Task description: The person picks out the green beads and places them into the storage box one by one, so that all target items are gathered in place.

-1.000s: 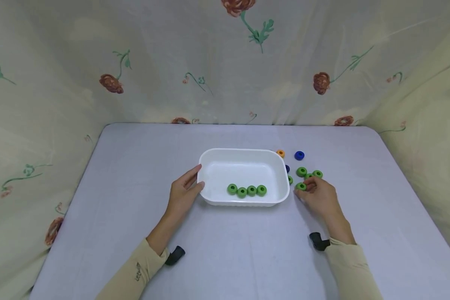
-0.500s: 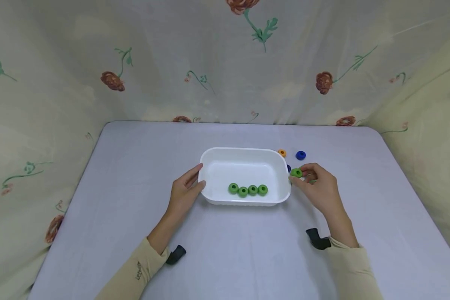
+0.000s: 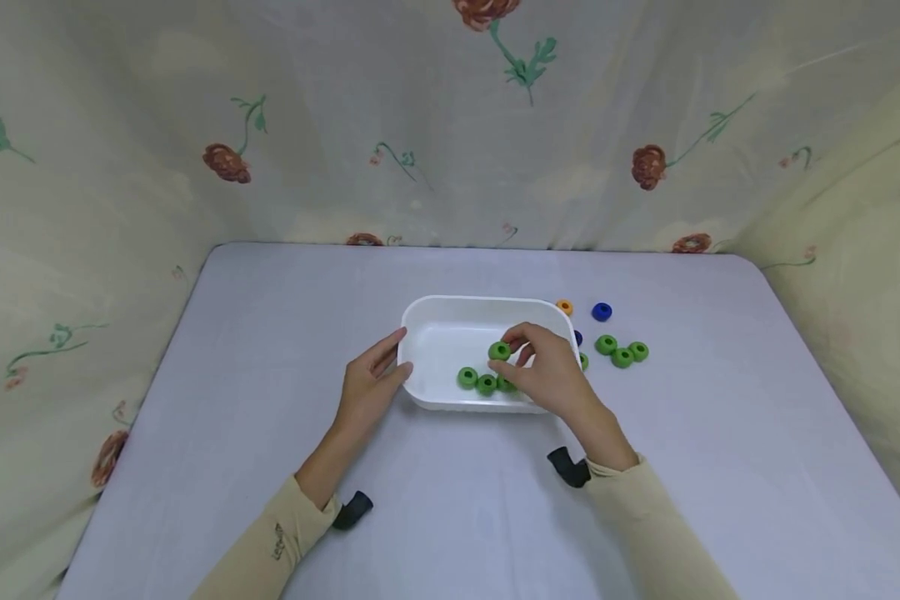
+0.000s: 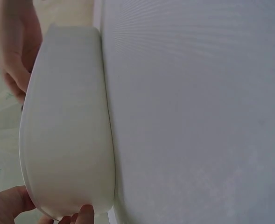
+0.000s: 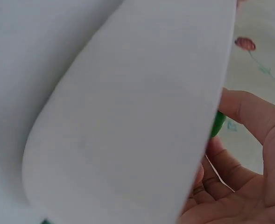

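Note:
A white rectangular tray (image 3: pixel 450 401) stands on the table, with several round green beads (image 3: pixel 467 377), each with a hole, in a row along its near side. My left hand (image 3: pixel 367 387) grips the tray's left end, thumb at the rim and fingers against the outer wall, as the left wrist view shows. Above the tray's inside, my right hand (image 3: pixel 551 371) pinches a green bead (image 3: pixel 499 351) between thumb and fingers, over the row. That hand partly hides the row's right end. In the right wrist view, the tray's wall covers most of the held green bead (image 5: pixel 217 124).
Right of the tray lie several loose green beads (image 3: pixel 622 357), a blue bead (image 3: pixel 602 312) and an orange bead (image 3: pixel 564 307). Another dark blue bead (image 3: pixel 577 337) is partly hidden by the tray's rim. A flowered curtain (image 3: pixel 307 200) hangs behind the table.
My right hand has picked up a green bead from the group on the right and carried it left over the tray. The left hand has stayed at the tray's left end.

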### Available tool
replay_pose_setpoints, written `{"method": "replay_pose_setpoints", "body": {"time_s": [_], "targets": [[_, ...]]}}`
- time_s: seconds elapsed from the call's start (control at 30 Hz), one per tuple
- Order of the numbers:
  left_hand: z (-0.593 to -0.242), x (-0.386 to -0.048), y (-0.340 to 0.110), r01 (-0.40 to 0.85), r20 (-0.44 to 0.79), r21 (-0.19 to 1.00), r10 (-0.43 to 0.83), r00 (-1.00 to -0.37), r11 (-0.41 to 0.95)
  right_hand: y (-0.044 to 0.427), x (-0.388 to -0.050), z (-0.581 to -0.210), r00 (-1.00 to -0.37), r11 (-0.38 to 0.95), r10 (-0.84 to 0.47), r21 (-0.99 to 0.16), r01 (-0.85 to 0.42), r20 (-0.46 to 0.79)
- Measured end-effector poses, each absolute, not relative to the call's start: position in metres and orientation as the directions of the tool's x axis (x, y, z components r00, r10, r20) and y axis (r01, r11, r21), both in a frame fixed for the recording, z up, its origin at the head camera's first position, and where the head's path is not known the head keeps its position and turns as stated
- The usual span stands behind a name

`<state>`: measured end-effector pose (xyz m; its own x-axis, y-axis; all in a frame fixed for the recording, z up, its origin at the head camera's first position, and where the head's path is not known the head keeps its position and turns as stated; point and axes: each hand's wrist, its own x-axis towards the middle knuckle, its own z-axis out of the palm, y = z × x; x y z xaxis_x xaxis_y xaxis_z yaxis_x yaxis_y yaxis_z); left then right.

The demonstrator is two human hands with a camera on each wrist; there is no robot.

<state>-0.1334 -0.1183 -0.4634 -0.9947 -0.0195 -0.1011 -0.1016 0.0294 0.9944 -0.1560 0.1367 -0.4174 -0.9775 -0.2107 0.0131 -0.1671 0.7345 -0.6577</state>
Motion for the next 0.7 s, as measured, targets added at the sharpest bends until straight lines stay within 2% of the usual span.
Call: {"method": "replay_pose_setpoints", "body": {"time_s": [0.3,0.7], "targets": [[-0.465,-0.135,-0.119,-0.104,-0.103,0.994,-0.028,-0.994,0.043,0.1,-0.172,-0.43,-0.943,0.745,-0.328,-0.628,-0.224,-0.053],[-0.464,-0.135,-0.118,-0.106,-0.104,0.993,-0.03,-0.994,0.056,0.08,-0.185,-0.439,-0.891,0.762,-0.425,-0.594,-0.257,-0.161]]}}
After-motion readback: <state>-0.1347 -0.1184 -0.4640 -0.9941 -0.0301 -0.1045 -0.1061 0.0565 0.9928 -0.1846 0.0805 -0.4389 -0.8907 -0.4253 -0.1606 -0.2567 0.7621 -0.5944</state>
